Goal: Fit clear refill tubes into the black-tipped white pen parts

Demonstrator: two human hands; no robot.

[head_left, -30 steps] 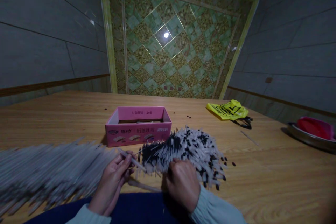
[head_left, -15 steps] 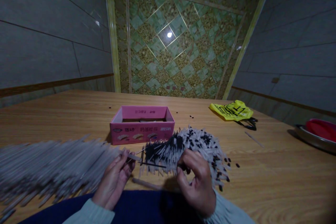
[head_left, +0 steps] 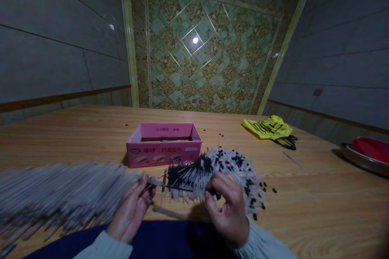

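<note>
My left hand (head_left: 131, 210) is closed in a pinch on a pale thin tube (head_left: 151, 181) at the right end of a big heap of grey tubes (head_left: 57, 194). My right hand (head_left: 227, 206) pinches a thin black refill (head_left: 179, 188) that points left toward the tube's tip. Behind my right hand lies a pile of white and black refills (head_left: 225, 168). Both hands are low over the near edge of the wooden table (head_left: 304, 194).
A pink cardboard box (head_left: 164, 149) stands open behind the hands. A yellow bag (head_left: 269, 126) with black scissors (head_left: 287, 142) lies at the back right. A metal dish with something red (head_left: 367, 151) sits at the far right. Small black bits (head_left: 269, 188) are scattered about.
My right hand has come up out of the refill pile with one black refill pinched, and brought it toward the tube in my left hand. Since half a second ago almost nothing has moved.
</note>
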